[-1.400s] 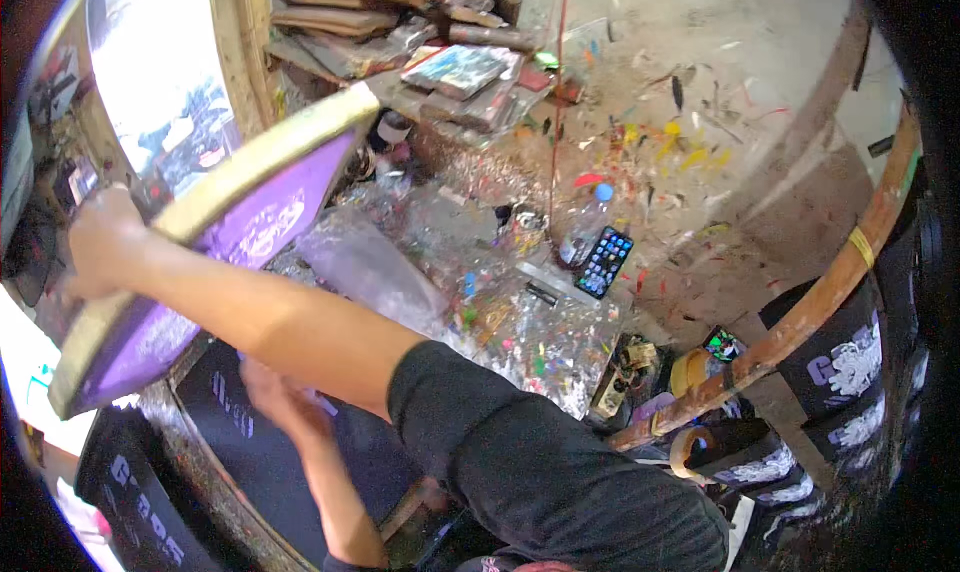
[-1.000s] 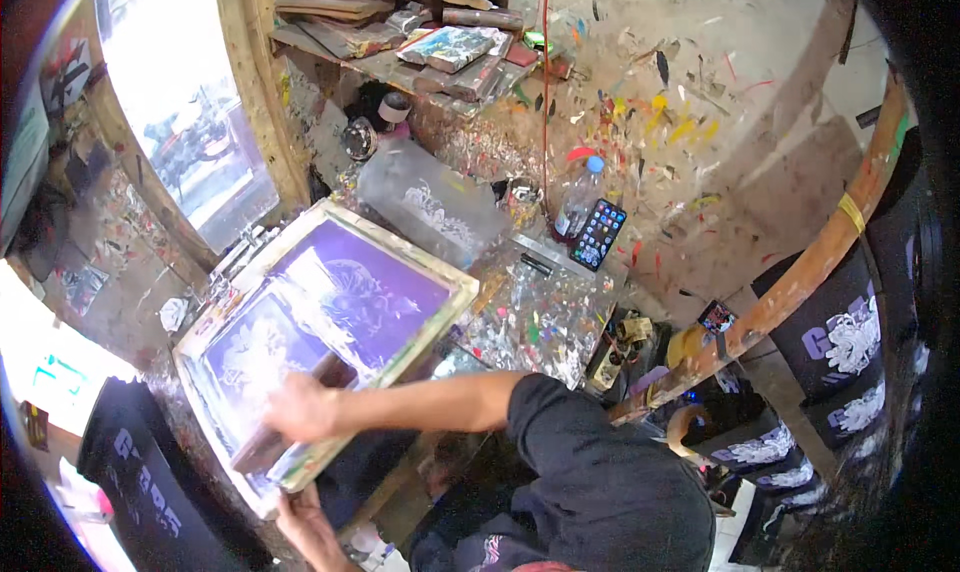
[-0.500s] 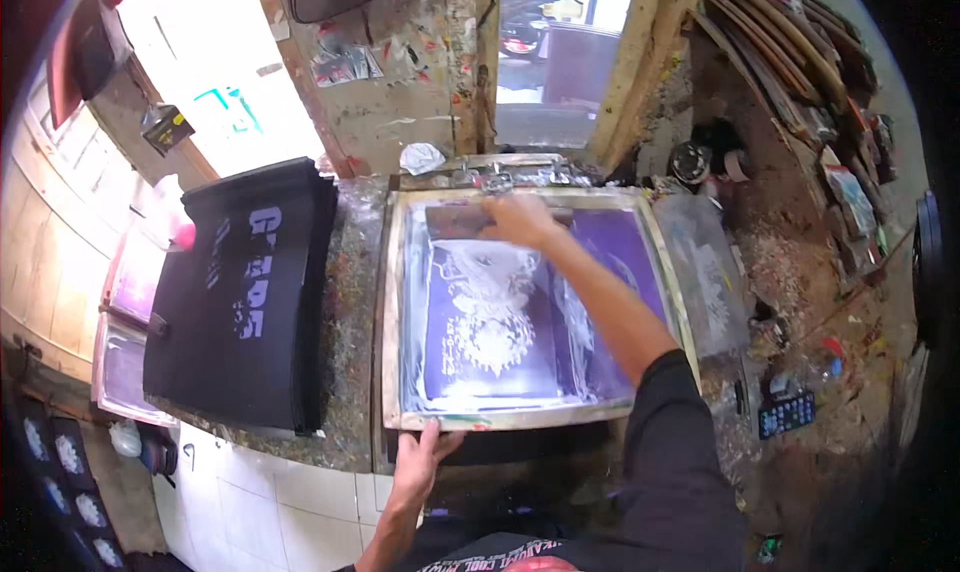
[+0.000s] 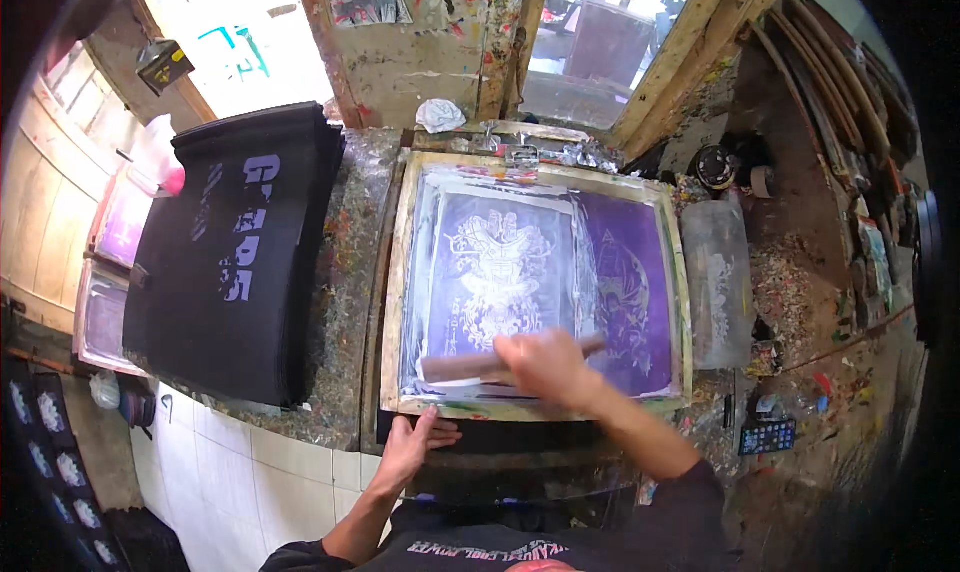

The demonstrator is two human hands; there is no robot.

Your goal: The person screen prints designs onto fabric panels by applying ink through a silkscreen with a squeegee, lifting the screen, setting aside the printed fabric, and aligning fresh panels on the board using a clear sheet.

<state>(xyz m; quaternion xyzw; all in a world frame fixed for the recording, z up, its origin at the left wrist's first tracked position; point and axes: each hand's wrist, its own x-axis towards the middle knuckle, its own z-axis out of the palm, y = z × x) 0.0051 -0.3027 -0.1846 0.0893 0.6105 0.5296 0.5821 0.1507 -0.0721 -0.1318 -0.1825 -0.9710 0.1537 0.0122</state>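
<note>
Head view: right hand (image 4: 545,365) clenches the squeegee (image 4: 460,366) on the screen (image 4: 620,272); left hand (image 4: 412,444), fingers spread, presses flat on the screen's near frame edge.

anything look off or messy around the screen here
Nothing looks broken. The screen frame lies flat and square on the bench, the right hand gripping the squeegee, the left hand pressing the near edge. The bench is heavily spattered with old paint, and a crumpled rag lies behind the frame.
</note>
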